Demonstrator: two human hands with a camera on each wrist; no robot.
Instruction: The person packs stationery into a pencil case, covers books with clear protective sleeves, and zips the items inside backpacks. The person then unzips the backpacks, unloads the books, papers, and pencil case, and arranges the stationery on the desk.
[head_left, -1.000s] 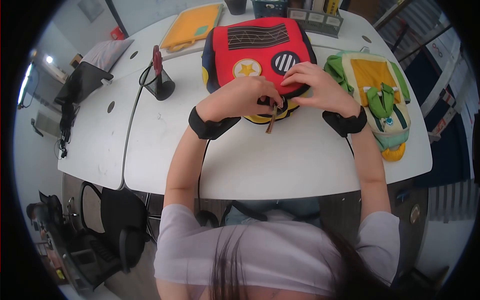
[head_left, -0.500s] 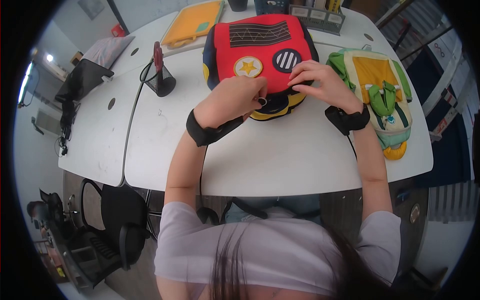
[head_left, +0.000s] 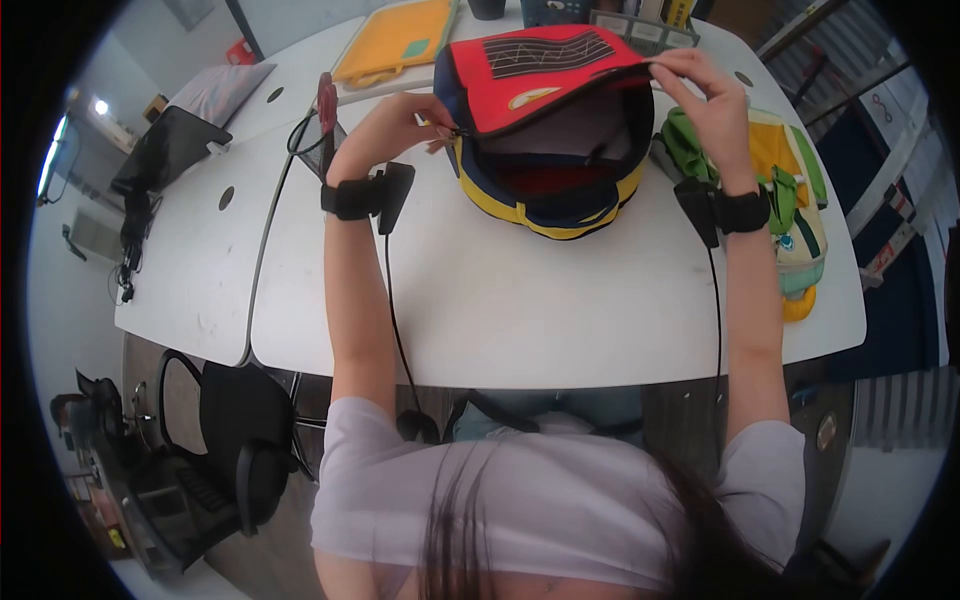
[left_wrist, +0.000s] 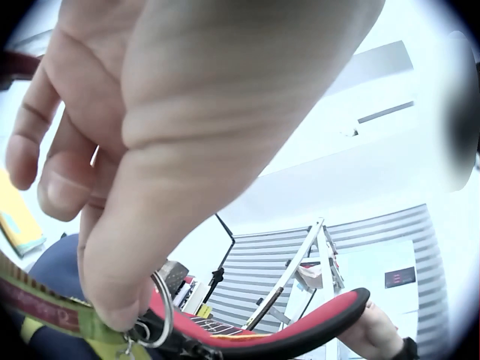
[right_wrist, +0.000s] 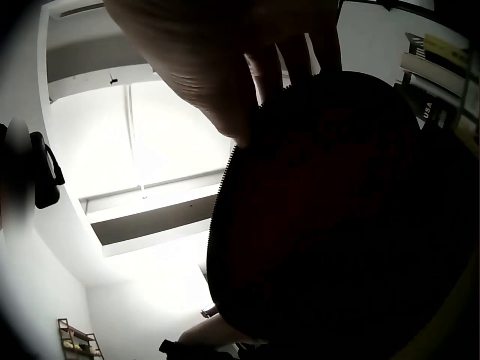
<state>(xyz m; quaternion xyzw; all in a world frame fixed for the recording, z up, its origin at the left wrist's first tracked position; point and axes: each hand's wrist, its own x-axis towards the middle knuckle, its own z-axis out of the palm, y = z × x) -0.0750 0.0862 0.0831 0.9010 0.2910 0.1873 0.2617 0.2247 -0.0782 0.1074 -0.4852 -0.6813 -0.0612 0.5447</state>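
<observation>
A red, navy and yellow backpack (head_left: 640, 185) stands unzipped on the white table, its mouth facing the person. Its red front flap (head_left: 470, 70) is lifted, showing a grey lining and a dark inside. My left hand (head_left: 395, 125) is at the left end of the opening. There its thumb and fingers pinch the zipper pull, beside a metal ring (left_wrist: 166, 307) and a patterned ribbon tag (left_wrist: 45, 304). My right hand (head_left: 715, 105) pinches the flap's upper right edge. In the right wrist view the zipper-toothed flap edge (right_wrist: 217, 206) runs below that hand's fingers.
Right of the backpack lies a green, yellow and cream bag (head_left: 800, 255). A mesh pen holder (head_left: 312, 155) with red-handled scissors stands left of my left hand. Behind are a yellow folder (head_left: 395, 45) and a grey basket (head_left: 640, 32). Cables hang from both wrist straps.
The flap has gone from closed to lifted, and the opening now shows. My left hand has moved left along the zipper; my right hand has moved up and right with the flap's edge.
</observation>
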